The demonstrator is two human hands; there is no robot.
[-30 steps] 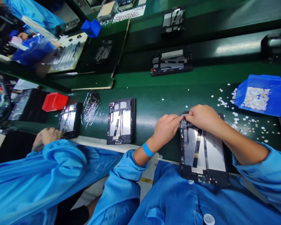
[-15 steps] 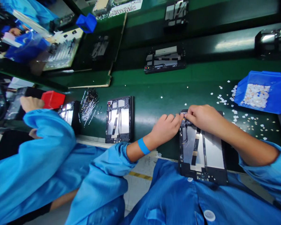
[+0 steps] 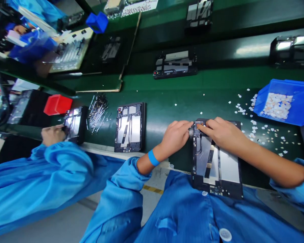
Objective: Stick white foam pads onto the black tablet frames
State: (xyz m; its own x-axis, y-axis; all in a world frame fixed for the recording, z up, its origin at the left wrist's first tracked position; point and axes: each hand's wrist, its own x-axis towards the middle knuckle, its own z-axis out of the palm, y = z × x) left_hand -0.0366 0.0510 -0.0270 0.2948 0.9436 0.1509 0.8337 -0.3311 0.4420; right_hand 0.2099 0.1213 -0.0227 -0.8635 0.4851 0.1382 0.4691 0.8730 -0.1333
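Black tablet frame [image 3: 218, 168] top corner hidden under left hand [image 3: 176, 136], right hand [image 3: 221, 133]; grip unclear.

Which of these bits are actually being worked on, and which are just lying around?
In use: left hand, right hand, open tablet frame.
Lying about: second tablet frame, blue bin, scattered white chips, red bin.

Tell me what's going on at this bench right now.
A person in a blue coat works on an opened tablet frame lying on the green bench. The left hand steadies its top corner while the right hand presses there with its fingers. A blue bin of small white pieces sits to the right. A co-worker's hand touches another frame on the left.
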